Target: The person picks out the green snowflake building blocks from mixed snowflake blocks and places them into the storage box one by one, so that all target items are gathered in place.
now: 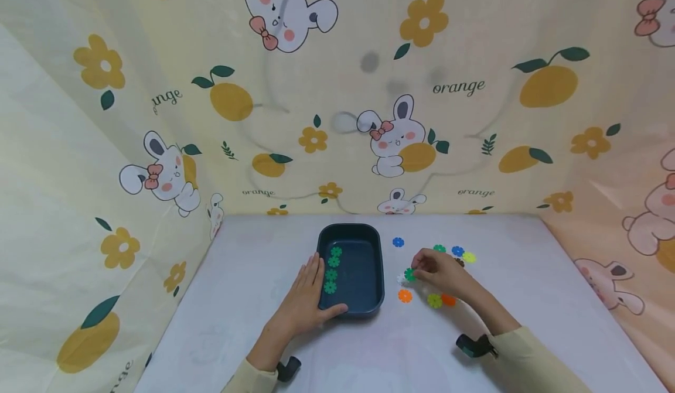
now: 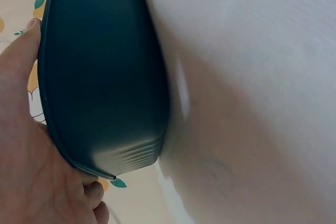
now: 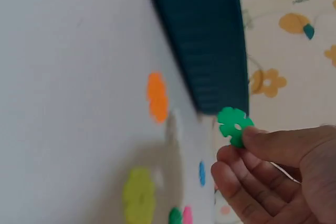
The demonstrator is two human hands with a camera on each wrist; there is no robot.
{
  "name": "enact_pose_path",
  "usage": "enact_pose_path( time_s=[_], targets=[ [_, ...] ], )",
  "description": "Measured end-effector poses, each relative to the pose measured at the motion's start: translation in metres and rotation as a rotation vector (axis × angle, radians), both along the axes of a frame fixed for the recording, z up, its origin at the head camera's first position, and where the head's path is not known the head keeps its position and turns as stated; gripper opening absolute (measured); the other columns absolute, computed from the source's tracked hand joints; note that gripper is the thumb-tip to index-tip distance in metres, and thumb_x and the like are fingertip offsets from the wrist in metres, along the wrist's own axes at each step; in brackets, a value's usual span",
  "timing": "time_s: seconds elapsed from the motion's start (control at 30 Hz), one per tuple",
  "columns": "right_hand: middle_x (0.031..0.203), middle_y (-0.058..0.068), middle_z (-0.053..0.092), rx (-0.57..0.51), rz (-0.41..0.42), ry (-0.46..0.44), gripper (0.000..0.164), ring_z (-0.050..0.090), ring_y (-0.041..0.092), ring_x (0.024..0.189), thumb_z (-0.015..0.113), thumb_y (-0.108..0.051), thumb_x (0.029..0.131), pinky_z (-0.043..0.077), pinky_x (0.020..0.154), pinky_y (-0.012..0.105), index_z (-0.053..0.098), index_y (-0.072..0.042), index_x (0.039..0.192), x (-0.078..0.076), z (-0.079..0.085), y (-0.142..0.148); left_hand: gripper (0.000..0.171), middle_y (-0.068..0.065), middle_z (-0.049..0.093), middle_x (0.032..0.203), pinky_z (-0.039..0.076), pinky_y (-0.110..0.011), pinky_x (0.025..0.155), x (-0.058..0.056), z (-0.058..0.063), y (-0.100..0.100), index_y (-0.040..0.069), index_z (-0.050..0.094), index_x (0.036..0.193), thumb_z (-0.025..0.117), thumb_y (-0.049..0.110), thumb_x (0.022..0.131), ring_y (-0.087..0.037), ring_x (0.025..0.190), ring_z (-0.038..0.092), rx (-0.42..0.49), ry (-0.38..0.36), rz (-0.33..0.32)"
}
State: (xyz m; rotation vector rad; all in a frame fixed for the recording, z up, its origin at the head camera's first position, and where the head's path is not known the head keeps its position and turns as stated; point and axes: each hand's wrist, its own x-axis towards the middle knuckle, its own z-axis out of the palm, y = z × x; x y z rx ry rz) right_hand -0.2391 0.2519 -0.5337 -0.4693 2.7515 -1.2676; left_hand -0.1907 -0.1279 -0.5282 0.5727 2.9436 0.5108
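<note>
My left hand (image 1: 304, 302) lies with straight fingers along the left rim of a dark blue-green tray (image 1: 364, 310), its thumb across the near corner. In the left wrist view the hand touches the rim of the tray (image 2: 105, 66). Inside the tray, several green notched discs (image 1: 330, 275) form a column along the left side. Between thumb and fingertips, my right hand (image 1: 440, 271) pinches a green notched plastic disc (image 3: 234, 125), held up off the table to the right of the tray.
Around the right hand lie loose discs: a blue one (image 1: 398, 242), an orange one (image 1: 405, 296), a yellow-green one (image 1: 435, 300), a white one (image 1: 401, 279) and a yellow one (image 1: 469, 257). A patterned cloth (image 1: 337, 88) hangs behind the white table (image 1: 253, 252).
</note>
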Motion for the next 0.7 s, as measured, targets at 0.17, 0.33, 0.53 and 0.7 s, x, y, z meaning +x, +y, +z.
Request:
enact_pose_path(
  time_s=[0.17,0.33,0.53,0.7],
  targets=[
    [0.095,0.005,0.071,-0.166,0.015,0.010,0.010,0.069,0.020,0.084,0.077,-0.004,0.099,0.065,0.077,0.032,0.071,-0.007,0.105,-0.003,0.014,-0.017,0.123,-0.013,-0.002,0.181,0.009,-0.051,0.135,-0.002,0.002,-0.001,0.005,0.007,0.173,0.063,0.079,0.093,-0.030,0.168,0.000,0.000,0.009,0.005],
    [0.096,0.009,0.072,-0.245,0.040,-0.020,0.010,0.072,0.024,0.084,0.076,-0.005,0.100,0.067,0.079,0.042,0.071,-0.003,0.109,-0.003,0.021,-0.036,0.123,-0.014,-0.001,0.181,0.010,-0.051,0.135,-0.001,0.003,-0.003,0.003,0.009,0.172,0.063,0.079,0.093,-0.030,0.167,0.001,-0.006,0.008,0.001],
    [0.099,0.011,0.072,-0.289,0.102,-0.051,0.012,0.073,0.035,0.087,0.075,-0.004,0.101,0.066,0.081,0.047,0.071,-0.002,0.112,-0.001,0.026,-0.058,0.124,-0.014,0.000,0.181,0.011,-0.051,0.135,0.000,0.002,-0.002,0.001,0.010,0.172,0.062,0.081,0.092,-0.030,0.167,0.002,-0.011,0.004,-0.011],
    [0.100,0.007,0.071,-0.268,0.159,-0.046,0.012,0.068,0.026,0.089,0.073,-0.001,0.101,0.065,0.081,0.030,0.073,-0.007,0.112,-0.005,0.026,-0.077,0.124,-0.013,-0.001,0.181,0.009,-0.050,0.135,0.000,0.002,0.000,0.002,0.009,0.172,0.063,0.080,0.092,-0.028,0.167,0.001,-0.017,-0.005,-0.009]
  ],
)
